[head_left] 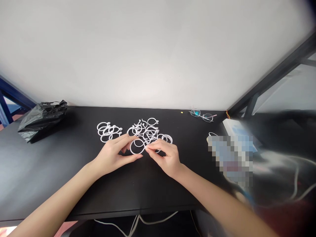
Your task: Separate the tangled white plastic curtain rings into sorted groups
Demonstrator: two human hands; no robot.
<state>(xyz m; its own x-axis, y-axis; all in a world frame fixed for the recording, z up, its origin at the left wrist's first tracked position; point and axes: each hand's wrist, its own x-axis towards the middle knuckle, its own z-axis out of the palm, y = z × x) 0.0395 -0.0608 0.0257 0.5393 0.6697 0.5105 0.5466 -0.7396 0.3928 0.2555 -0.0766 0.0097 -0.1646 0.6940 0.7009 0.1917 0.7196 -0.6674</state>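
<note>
A white plastic ring (131, 147) with a small clasp end is held up between my two hands. My left hand (115, 153) curves around the ring's left side, thumb below and fingers above, gripping it. With thumb and forefinger, my right hand (165, 154) pinches the ring at its clasp on the right. Just behind my hands lies a loose heap of similar white rings (151, 130), partly hidden by my fingers. A smaller group of white rings (105, 130) rests to the left, beyond my left hand.
On the black table (81, 191), a crumpled black plastic bag (43, 120) sits at the far left. Eyeglasses (201, 115) lie at the back right near a small yellow bit (182, 112). A white box (234, 128) and a blurred-out item stand on the right. Cables (158, 221) hang below the front edge.
</note>
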